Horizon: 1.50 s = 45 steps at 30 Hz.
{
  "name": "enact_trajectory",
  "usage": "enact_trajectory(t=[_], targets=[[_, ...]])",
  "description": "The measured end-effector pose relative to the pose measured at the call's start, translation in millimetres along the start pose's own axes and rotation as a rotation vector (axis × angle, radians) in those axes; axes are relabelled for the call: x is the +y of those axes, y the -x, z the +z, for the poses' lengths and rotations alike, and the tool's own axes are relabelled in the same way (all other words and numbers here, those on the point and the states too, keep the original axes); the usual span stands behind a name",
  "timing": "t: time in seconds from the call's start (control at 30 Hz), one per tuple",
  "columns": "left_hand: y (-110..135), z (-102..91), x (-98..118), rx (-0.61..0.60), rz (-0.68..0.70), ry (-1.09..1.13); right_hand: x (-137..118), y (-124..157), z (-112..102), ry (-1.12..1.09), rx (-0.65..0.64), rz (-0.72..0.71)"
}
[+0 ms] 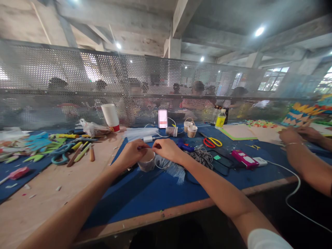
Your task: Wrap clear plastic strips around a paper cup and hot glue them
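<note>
A small pale cup stands at the middle of the blue work surface. My left hand is closed in a pinch at the cup's left rim. On the other side, my right hand pinches with its fingertips just above the rim, seemingly on a thin pale cord that curves down beside the cup. The fingertips partly hide what lies between them. Behind my hands is a spool of cord, near two small cord-covered baskets. A tangled grey cord bundle lies beyond my right wrist.
Blue scissors and knives lie left, near stacked paper cups. Red-and-yellow scissors, a yellow-labelled bottle and a magenta box with a white cable are right. Another person's hands work far right. Perforated mesh stands behind.
</note>
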<state>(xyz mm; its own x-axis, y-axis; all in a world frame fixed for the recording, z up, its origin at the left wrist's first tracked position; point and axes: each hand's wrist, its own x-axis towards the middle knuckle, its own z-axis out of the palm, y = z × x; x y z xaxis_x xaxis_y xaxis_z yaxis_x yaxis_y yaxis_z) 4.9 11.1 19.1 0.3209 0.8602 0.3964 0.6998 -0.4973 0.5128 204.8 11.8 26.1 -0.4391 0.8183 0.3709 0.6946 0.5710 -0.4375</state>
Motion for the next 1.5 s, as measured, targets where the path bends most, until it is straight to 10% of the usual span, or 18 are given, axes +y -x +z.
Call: enact_trajectory(t=[1.5], targets=[[4.4,11.0,-20.3,0.087,-0.016,0.122,-6.4,15.9,8.9,0.178,0.098,-0.261]])
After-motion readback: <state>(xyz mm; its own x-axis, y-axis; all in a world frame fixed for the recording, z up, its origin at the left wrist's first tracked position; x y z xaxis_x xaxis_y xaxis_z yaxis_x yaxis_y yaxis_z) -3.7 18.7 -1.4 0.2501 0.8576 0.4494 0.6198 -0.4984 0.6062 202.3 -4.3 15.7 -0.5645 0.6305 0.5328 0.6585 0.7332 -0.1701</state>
